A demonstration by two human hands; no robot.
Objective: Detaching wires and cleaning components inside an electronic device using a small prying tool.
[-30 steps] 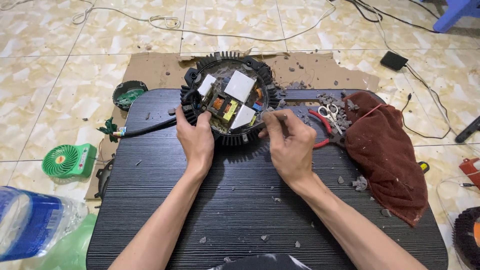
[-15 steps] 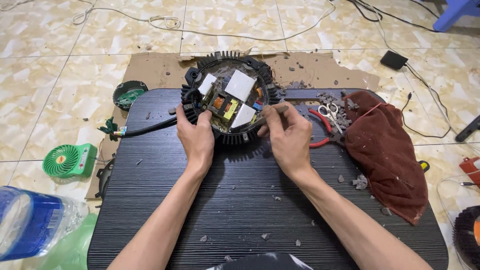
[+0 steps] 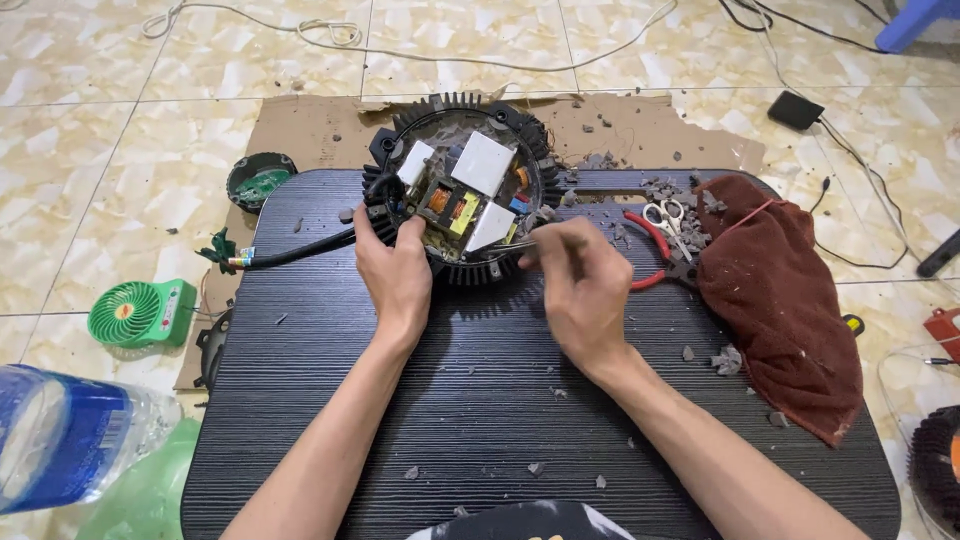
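Pinching a thin metal tool (image 3: 522, 243), the right hand (image 3: 580, 290) has slid down and right since a moment ago (its tip remains at the board's edge), so prying continues; the left hand (image 3: 398, 275) stays clenched on the round finned housing (image 3: 462, 185), center top of the black surface (image 3: 300, 400)

Round lamp housing (image 3: 465, 190) on the board's (image 3: 480, 400) far edge — cloth (image 3: 775, 280) right (pliers (image 3: 655, 255) between), fan (image 3: 140, 313) left.

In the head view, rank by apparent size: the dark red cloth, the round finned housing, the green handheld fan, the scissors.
1. dark red cloth
2. round finned housing, close to the cloth, partly hidden by the hands
3. green handheld fan
4. scissors, smallest
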